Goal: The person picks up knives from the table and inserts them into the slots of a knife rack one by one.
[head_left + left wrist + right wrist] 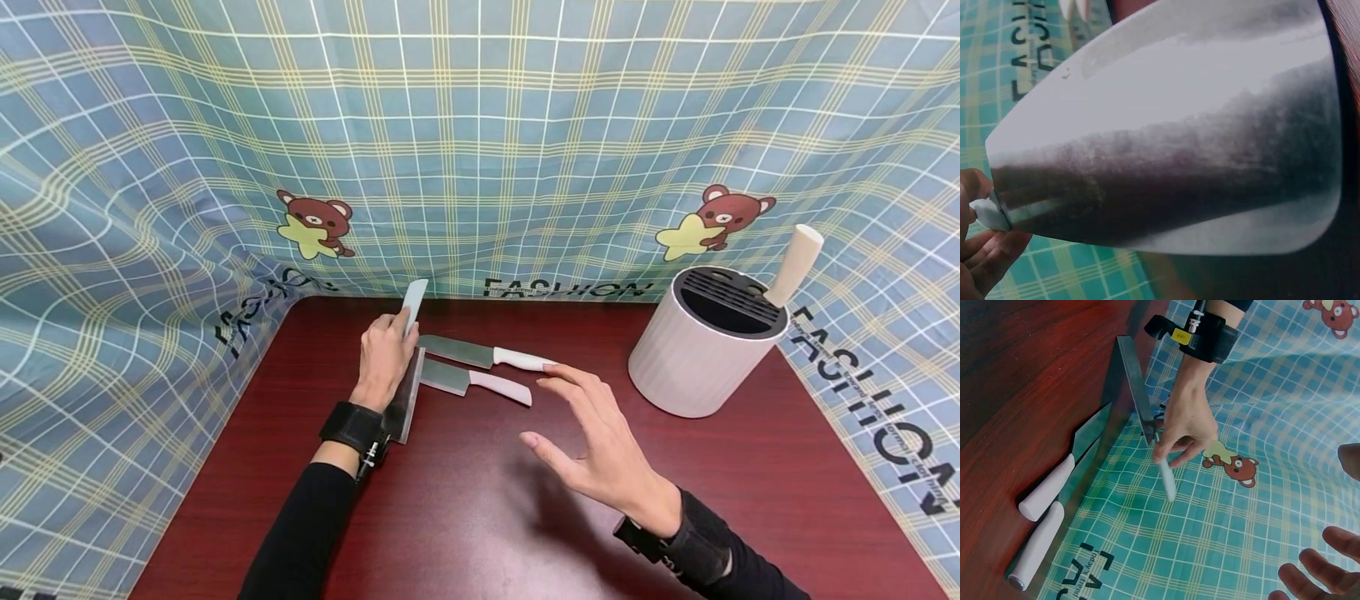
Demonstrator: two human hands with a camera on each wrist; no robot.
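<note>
My left hand (pixel 384 354) pinches a cleaver (pixel 1166 156) near where the pale handle meets the blade. The handle slants up and away, and the broad metal blade hangs back toward my wrist, close over the table's left side. To its right, two white-handled knives lie side by side: the farther knife (pixel 521 360) and the nearer knife (pixel 500 388). Over the middle of the table, my right hand (pixel 600 442) holds nothing, its fingers spread and thumb apart. One of its fingertips overlaps the farther knife's handle end in the head view.
A white ribbed knife holder (pixel 675 367) with a black slotted top stands at the back right. One pale handle (pixel 795 262) sticks up from it. Checked cloth (pixel 480 167) hangs behind and at both sides of the dark red table (pixel 450 517).
</note>
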